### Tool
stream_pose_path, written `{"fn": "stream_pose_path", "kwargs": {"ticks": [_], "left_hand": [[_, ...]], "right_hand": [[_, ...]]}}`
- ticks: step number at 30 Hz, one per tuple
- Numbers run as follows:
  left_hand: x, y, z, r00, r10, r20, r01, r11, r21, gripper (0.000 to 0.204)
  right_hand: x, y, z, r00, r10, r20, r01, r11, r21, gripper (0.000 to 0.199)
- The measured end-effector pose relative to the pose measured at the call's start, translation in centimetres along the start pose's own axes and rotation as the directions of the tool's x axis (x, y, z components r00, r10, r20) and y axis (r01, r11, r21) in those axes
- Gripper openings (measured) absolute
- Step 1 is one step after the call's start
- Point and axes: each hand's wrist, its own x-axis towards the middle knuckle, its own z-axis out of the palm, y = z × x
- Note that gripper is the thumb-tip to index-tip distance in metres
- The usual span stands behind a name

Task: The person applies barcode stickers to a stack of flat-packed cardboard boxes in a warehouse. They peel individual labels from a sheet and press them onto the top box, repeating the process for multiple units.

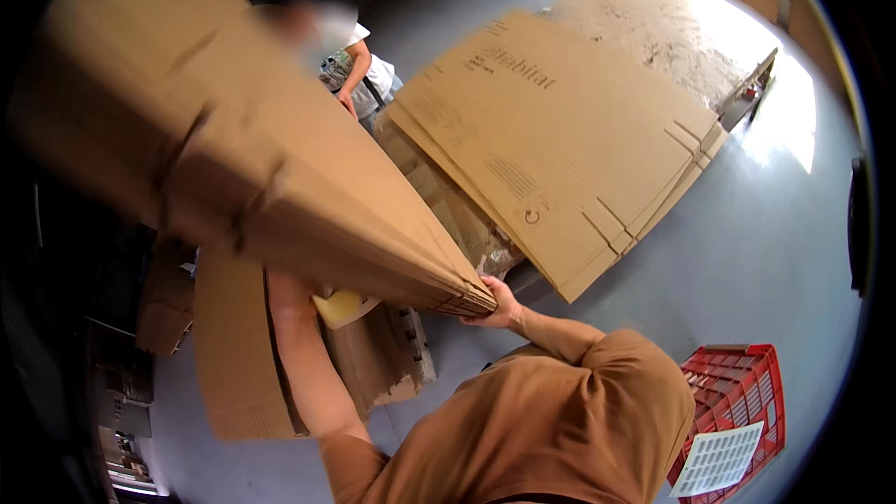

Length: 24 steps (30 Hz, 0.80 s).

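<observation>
I hold a thick bundle of flattened brown cardboard boxes [233,149], raised and slanting from the upper left down to the middle. My right hand [499,308] grips the bundle's lower corner from below. My left forearm [294,345] reaches up under the bundle; its hand is hidden behind the cardboard. A pale yellow piece [341,306] shows just under the bundle's edge.
A stack of large flat cartons [569,140] lies on the grey floor ahead, with a chipboard sheet [653,28] behind it. Another person [359,70] stands at the back. A red plastic crate [737,392] holding a white sheet sits at lower right. Loose cardboard [233,364] lies at lower left.
</observation>
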Motion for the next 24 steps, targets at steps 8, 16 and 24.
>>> {"fn": "stream_pose_path", "kwargs": {"ticks": [8, 16, 24], "left_hand": [[1.9, -5.0, 3.1, 0.635, -0.426, 0.645, -0.025, 0.823, 0.568, 0.038], [0.3, -14.9, -3.6, 0.586, -0.690, 0.424, 0.195, 0.628, 0.753, 0.038], [-4.4, -20.9, -12.7, 0.574, -0.796, 0.193, 0.526, 0.539, 0.657, 0.044]], "right_hand": [[-1.4, 1.1, 4.4, 0.996, -0.090, 0.019, 0.071, 0.885, 0.460, 0.059], [-8.1, -2.5, -2.9, 0.905, -0.398, 0.150, 0.133, 0.599, 0.789, 0.057], [-8.0, -2.6, -6.1, 0.895, -0.429, -0.120, 0.430, 0.760, 0.487, 0.038]]}}
